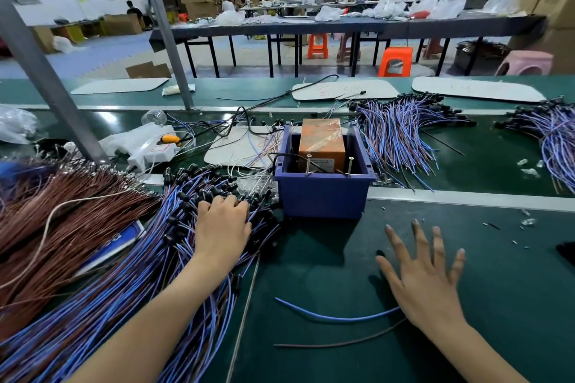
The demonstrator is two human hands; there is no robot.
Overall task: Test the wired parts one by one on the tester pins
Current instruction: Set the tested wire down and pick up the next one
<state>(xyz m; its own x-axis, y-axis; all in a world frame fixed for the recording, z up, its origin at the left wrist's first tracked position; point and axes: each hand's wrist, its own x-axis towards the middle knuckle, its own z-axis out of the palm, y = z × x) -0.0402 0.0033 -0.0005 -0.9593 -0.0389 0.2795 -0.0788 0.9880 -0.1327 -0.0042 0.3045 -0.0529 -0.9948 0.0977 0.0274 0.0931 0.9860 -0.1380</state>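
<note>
A worker at a green desk (466, 304) is resting the left hand (222, 222) on a heap of parts (130, 283), blue and brown leads ending in black caps, which is spreading from the desk's near left corner toward its middle. The fingers are bending down among the caps with their tips hidden, so it cannot be told whether they are pinching a part. The right hand (426, 276) is stretching flat above the bare mat near the near edge, right of the middle, with fingers straight and spread wide, holding nothing. A loose blue lead (336, 317) and a brown lead (342, 342) are lying just beside its wrist, the blue one running in under the palm. Beyond the hands, a blue bin (323, 199) is sitting mid-desk and holding an orange box (322, 139) wrapped in clear film. Two pins (309, 163) are standing upright at the box's near side. A sheaf of brown wires (46, 220) is lying along the left edge. A second heap (395, 133) is fanning out right of the bin toward the far edge, and a third heap (557, 139) is lying at the right edge. A white power strip (152, 150) is lying left of the bin.
</note>
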